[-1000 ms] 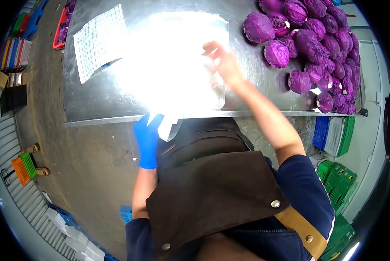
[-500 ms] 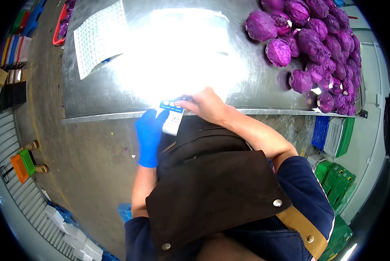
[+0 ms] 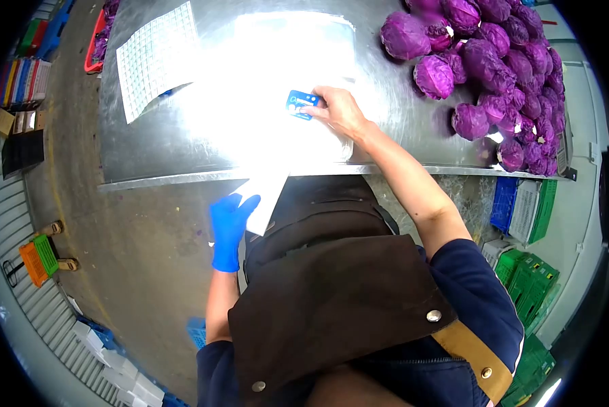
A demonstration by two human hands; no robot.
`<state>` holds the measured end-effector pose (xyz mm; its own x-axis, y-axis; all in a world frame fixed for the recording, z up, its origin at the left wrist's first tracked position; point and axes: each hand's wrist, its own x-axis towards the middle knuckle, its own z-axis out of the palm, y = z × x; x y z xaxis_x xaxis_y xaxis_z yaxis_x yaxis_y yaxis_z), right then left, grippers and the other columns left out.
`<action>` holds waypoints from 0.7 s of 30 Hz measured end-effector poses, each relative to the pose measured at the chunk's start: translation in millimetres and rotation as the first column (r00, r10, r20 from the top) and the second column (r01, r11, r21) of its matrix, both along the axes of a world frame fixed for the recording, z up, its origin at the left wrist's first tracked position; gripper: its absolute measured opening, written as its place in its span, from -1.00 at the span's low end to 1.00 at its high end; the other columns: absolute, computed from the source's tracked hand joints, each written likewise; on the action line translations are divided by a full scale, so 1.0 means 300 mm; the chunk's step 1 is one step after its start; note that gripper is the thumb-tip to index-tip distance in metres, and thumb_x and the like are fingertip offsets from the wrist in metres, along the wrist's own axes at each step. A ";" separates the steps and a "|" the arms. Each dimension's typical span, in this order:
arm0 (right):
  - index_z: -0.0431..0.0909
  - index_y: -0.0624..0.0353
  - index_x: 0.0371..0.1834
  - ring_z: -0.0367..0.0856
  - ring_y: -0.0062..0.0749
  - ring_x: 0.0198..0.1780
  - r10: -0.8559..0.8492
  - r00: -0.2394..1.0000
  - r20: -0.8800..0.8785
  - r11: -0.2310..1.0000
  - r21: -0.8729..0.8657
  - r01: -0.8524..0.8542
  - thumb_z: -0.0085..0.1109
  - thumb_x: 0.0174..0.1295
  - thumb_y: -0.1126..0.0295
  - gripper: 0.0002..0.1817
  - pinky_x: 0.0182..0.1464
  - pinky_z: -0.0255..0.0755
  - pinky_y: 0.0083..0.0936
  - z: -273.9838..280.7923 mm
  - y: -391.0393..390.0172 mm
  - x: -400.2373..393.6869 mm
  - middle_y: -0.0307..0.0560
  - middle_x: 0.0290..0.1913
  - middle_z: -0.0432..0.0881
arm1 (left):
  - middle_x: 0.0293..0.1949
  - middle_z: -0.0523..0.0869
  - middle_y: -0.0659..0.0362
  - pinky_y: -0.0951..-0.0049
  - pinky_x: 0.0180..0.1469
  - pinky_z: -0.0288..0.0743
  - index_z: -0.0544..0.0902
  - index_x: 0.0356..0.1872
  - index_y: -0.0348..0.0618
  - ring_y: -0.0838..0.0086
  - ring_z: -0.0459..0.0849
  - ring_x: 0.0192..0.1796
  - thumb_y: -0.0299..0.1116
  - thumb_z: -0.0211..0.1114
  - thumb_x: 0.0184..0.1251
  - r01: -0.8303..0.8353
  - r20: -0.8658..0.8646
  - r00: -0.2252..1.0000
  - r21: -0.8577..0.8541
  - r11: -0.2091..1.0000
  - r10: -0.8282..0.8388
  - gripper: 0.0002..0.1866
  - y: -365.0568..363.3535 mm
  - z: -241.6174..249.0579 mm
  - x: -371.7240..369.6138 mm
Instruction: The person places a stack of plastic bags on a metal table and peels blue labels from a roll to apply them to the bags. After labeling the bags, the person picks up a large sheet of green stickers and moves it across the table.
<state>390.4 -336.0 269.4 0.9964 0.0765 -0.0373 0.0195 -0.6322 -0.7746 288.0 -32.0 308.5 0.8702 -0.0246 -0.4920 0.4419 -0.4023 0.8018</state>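
My right hand (image 3: 343, 113), bare, reaches out over the metal table (image 3: 399, 129) and pinches a small blue label (image 3: 300, 100) with white print. Closer to my body, my left hand (image 3: 231, 229) wears a blue glove. Between its thumb and fingers it grips a white paper strip (image 3: 266, 209), which slants up across the table's front edge. Strong glare whites out the strip's upper end and much of the tabletop. Under the right hand, a pale shape shows at the glare's edge, but I cannot make out what it is.
A large sheet with a printed grid (image 3: 156, 57) lies at the table's left. Many red cabbages (image 3: 481, 64) are heaped on its right side. Green crates (image 3: 531, 281) stand on the floor at right. A brown apron (image 3: 338, 292) covers my front.
My right hand has moved up and away from my left, carrying the blue label over the table. My left hand has dropped slightly, keeping the white strip.
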 end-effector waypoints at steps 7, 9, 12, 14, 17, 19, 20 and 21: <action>0.56 0.27 -0.38 0.43 -0.68 -0.58 0.067 0.983 -0.172 0.957 0.290 -0.014 0.41 0.09 0.29 -0.72 -0.51 0.33 -0.64 0.123 -0.022 0.032 -0.26 -0.58 0.48 | -0.63 0.45 0.36 0.48 -0.49 0.19 0.61 -0.58 -0.32 0.66 0.32 -0.53 -0.35 0.46 0.12 -0.030 -0.059 0.998 0.019 0.999 0.031 -0.74 0.128 -0.047 -0.108; 0.55 0.30 -0.27 0.45 -0.70 -0.54 0.130 0.949 -0.287 0.917 0.399 -0.005 0.42 0.09 0.35 -0.71 -0.51 0.35 -0.66 0.157 -0.002 0.031 -0.25 -0.55 0.49 | -0.60 0.52 0.33 0.50 -0.47 0.23 0.67 -0.50 -0.32 0.67 0.36 -0.51 -0.35 0.46 0.11 -0.007 -0.088 0.996 0.076 0.997 0.014 -0.78 0.146 -0.059 -0.092; 0.54 0.32 -0.25 0.48 -0.60 -0.54 0.151 0.941 -0.302 0.937 0.348 -0.038 0.44 0.05 0.34 -0.67 -0.50 0.38 -0.57 0.157 0.005 0.039 -0.21 -0.55 0.48 | -0.56 0.56 0.32 0.54 -0.45 0.27 0.70 -0.43 -0.33 0.68 0.39 -0.48 -0.36 0.46 0.11 -0.006 -0.090 0.996 0.075 0.997 0.013 -0.79 0.119 -0.041 -0.073; 0.54 0.31 -0.32 0.51 -0.48 -0.54 0.137 0.970 -0.203 0.983 0.148 -0.107 0.44 0.04 0.30 -0.67 -0.44 0.42 -0.51 0.073 -0.008 0.062 -0.22 -0.60 0.48 | -0.57 0.52 0.36 0.56 -0.46 0.23 0.67 -0.49 -0.28 0.71 0.36 -0.49 -0.38 0.46 0.11 -0.031 -0.074 0.997 0.038 0.999 0.034 -0.82 0.082 -0.029 -0.061; 0.51 0.29 -0.12 0.58 -0.16 -0.44 0.182 0.981 0.068 0.958 -0.238 -0.161 0.42 0.01 0.30 -0.57 -0.30 0.49 -0.33 -0.125 0.010 0.043 -0.09 -0.44 0.58 | -0.61 0.42 0.44 0.60 -0.49 0.13 0.60 -0.65 -0.18 0.74 0.29 -0.52 -0.44 0.44 0.11 -0.066 -0.059 0.996 -0.005 0.998 0.066 -0.78 0.063 -0.032 -0.065; 0.44 0.22 0.04 0.59 -0.06 -0.28 0.072 0.993 0.095 0.967 -0.252 -0.046 0.41 -0.01 0.29 -0.45 -0.20 0.50 -0.27 -0.074 0.037 0.009 -0.02 -0.21 0.59 | -0.61 0.42 0.45 0.60 -0.49 0.13 0.59 -0.65 -0.17 0.75 0.29 -0.51 -0.45 0.44 0.10 -0.061 -0.041 0.997 -0.010 0.998 0.060 -0.78 0.063 -0.038 -0.061; 0.41 0.19 0.12 0.60 -0.01 -0.19 0.017 0.994 0.106 0.966 -0.258 0.011 0.41 -0.02 0.28 -0.39 -0.15 0.50 -0.24 -0.045 0.051 -0.020 0.01 -0.10 0.59 | -0.61 0.42 0.45 0.60 -0.49 0.13 0.59 -0.66 -0.17 0.75 0.29 -0.51 -0.45 0.44 0.10 -0.060 -0.041 0.997 -0.012 0.998 0.059 -0.78 0.066 -0.035 -0.063; 0.37 0.18 0.17 0.57 -0.02 -0.11 0.078 0.989 0.128 0.956 -0.291 -0.037 0.40 -0.03 0.28 -0.34 -0.09 0.49 -0.25 -0.024 0.052 -0.033 0.02 -0.02 0.54 | -0.61 0.43 0.45 0.60 -0.50 0.13 0.59 -0.66 -0.17 0.75 0.29 -0.51 -0.45 0.44 0.10 -0.060 -0.035 0.998 -0.017 0.998 0.059 -0.78 0.067 -0.034 -0.056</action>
